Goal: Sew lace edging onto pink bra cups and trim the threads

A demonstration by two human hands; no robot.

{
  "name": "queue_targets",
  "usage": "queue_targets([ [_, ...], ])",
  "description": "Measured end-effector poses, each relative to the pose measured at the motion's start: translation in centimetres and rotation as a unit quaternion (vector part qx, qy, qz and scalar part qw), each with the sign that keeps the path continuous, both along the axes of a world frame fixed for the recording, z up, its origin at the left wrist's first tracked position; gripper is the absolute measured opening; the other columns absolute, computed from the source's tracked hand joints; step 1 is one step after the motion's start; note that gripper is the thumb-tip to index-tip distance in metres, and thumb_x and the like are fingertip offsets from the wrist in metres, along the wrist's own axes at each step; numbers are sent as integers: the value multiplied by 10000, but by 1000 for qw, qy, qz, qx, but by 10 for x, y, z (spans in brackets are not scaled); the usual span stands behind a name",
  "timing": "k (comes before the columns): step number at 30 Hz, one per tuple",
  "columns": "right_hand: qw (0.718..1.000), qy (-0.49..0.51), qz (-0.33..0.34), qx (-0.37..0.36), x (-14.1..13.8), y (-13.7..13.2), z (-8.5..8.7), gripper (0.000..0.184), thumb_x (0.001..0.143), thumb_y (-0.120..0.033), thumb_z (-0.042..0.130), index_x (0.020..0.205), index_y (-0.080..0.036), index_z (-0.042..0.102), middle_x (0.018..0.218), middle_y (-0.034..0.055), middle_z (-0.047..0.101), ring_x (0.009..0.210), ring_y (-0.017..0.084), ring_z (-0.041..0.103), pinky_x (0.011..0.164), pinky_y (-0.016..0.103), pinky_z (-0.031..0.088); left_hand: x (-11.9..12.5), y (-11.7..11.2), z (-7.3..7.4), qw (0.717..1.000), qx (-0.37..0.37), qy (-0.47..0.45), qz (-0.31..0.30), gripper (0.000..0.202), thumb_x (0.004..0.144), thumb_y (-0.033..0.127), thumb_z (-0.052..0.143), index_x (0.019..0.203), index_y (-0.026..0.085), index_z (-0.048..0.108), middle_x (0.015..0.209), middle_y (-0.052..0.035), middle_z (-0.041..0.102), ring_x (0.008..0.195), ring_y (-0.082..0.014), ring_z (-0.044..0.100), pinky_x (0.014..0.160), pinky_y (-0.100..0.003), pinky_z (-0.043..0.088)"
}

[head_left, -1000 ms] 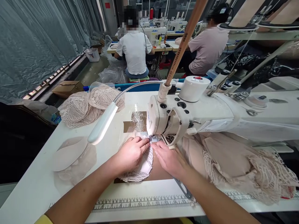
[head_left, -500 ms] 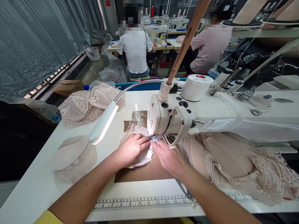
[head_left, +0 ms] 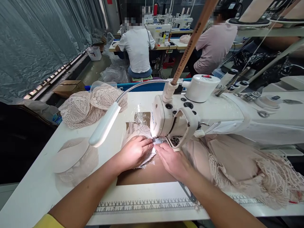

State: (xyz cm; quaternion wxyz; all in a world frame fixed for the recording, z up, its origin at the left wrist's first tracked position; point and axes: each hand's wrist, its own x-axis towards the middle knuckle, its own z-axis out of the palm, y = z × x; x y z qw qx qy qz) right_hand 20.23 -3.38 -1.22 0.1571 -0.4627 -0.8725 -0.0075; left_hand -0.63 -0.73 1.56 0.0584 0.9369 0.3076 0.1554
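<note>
The left hand (head_left: 135, 152) lies palm down on the lace (head_left: 139, 128), with its fingers straight, close together and not curled into a grip. They point to the foot of the machine (head_left: 158, 116). The right hand (head_left: 174, 163) also lies low, its fingers stretched toward the same place, the tips near those of the left. Whether these tips pinch the edge of the lace, I cannot tell.

The lace is partly under the left hand, and its right edge reaches below the head of the machine. One part shows behind the hand, another part in front of it. Under the lace is a brown sheet (head_left: 144, 177) on the white table (head_left: 38, 180). Beside the right wrist is a grey tool (head_left: 190, 193), partly hidden by the forearm. A ruler (head_left: 142, 205) runs along the near edge.

To the left of the hands, a lamp (head_left: 104, 126) hangs on its bent neck above the table. Beyond it lies a pile of lace cups (head_left: 78, 109), and nearer are thin pale pieces (head_left: 71, 155). To the right, beige cloth (head_left: 235, 158) is heaped in folds.

Farther away, a person in a white shirt (head_left: 136, 50) and another in a pink shirt (head_left: 216, 47) sit turned away.
</note>
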Motion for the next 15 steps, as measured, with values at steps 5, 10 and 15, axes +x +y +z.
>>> queue_targets([
  [5, 1000, -9, -5, -28, -1, -1, 8, 386, 875, -102, 446, 1193, -197, 643, 938, 75, 683, 758, 172, 612, 649, 256, 464, -2, 5, -2, 1000, 10, 11, 17, 327, 950, 225, 416, 1206, 148, 606, 1172, -123, 658, 998, -241, 577, 835, -394, 481],
  [10, 999, -8, 7, -31, 0, 0, 10, 400, 866, -102, 449, 1207, -196, 634, 877, 69, 671, 725, 166, 599, 620, 252, 446, -4, 6, -3, 999, 21, 7, 29, 324, 957, 254, 422, 1194, 158, 621, 1158, -113, 669, 999, -248, 579, 828, -399, 476],
  [15, 1000, 0, 3, -26, -2, -1, 12, 375, 882, -132, 462, 1198, -226, 640, 835, 61, 658, 701, 167, 595, 628, 260, 440, -3, 6, -5, 999, 15, -1, 46, 321, 956, 271, 424, 1174, 167, 636, 1118, -130, 675, 982, -248, 585, 820, -400, 482],
])
